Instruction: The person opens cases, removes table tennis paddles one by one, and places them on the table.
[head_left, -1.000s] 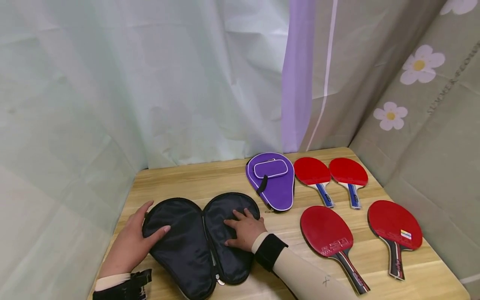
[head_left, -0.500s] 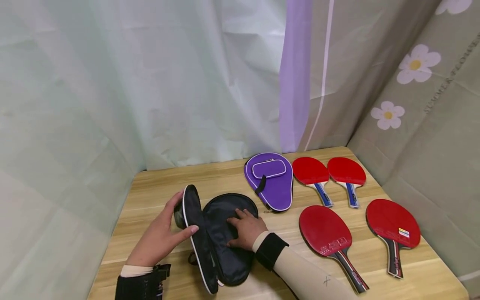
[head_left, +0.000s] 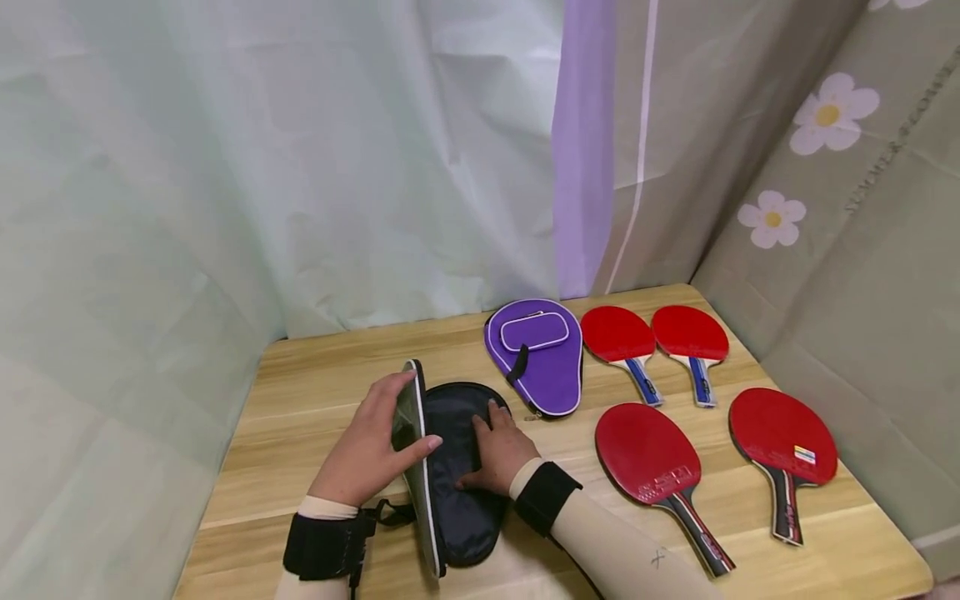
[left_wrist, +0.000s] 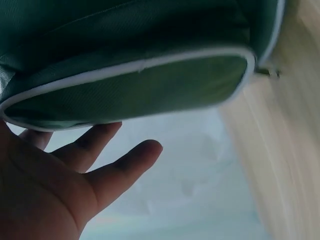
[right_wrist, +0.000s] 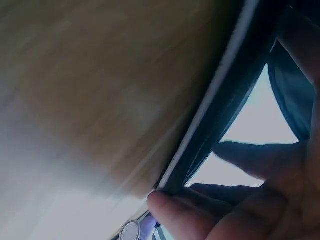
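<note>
A dark green table tennis paddle case (head_left: 420, 467) with white piping and a black lining (head_left: 468, 500) is unfolded on the table, its left half raised nearly upright. My left hand (head_left: 371, 446) grips the raised half by its upper edge, thumb on the rim side and fingers behind. In the left wrist view, the left hand's fingers (left_wrist: 122, 170) lie against the case's green outer pocket (left_wrist: 150, 87). My right hand (head_left: 498, 450) rests on the lower half's black lining with fingers spread. Some right fingertips (right_wrist: 160, 200) touch the case's rim in the right wrist view.
A purple paddle case (head_left: 551, 375) lies at the back. To its right are two blue-handled red paddles (head_left: 618, 333). Closer in lie a dark-handled red paddle (head_left: 648, 450) and another red paddle (head_left: 780, 433) near the table's right edge. Curtains (head_left: 337, 167) surround the table.
The left hand has lifted the case's left half from lying flat and swung it rightward to nearly upright over the other half. The right hand has stayed on the lining.
</note>
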